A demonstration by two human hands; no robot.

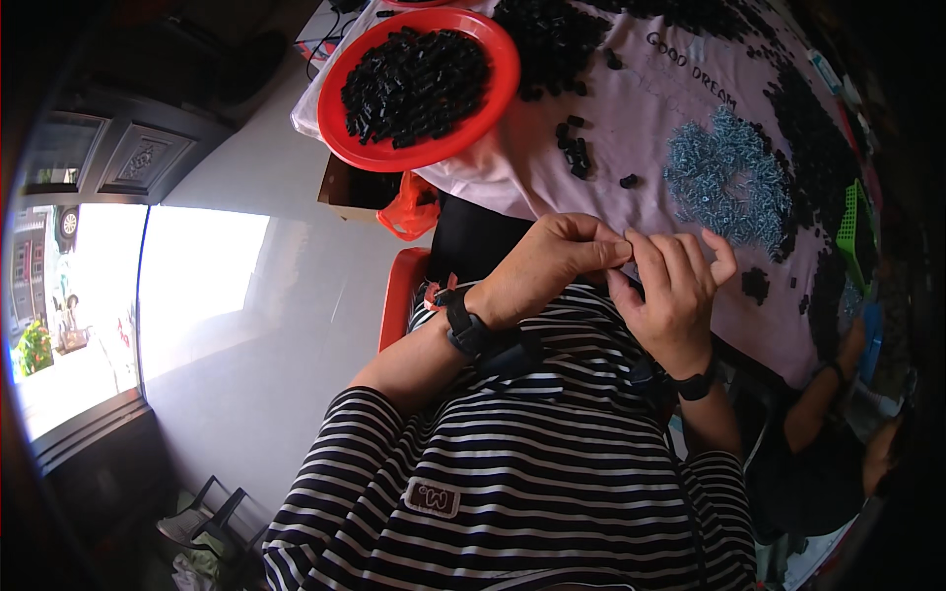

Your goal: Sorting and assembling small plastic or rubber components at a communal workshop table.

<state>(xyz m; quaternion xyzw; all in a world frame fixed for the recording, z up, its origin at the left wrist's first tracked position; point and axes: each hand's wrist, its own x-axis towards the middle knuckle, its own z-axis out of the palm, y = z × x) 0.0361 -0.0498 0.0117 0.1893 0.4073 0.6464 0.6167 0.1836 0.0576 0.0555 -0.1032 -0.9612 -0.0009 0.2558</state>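
My left hand (552, 258) and my right hand (672, 286) meet fingertip to fingertip over the near edge of the table. Both are closed in a pinch; whatever sits between the fingertips is mostly hidden and too small to name. The right hand's outer fingers are lifted away. Beyond the right hand lies a heap of silvery-blue screws (727, 177). Short black plastic pieces (574, 148) lie scattered on the pink cloth (631, 108) past my hands. A red plate (503, 108) piled with many similar black pieces (414, 87) stands at the left.
Larger piles of black pieces (552, 39) cover the far and right parts of the table. A green basket (851, 227) stands at the right edge. An open cardboard box (345, 202) and a red plastic bag (409, 209) are below the plate. Another person's arm (818, 404) shows at right.
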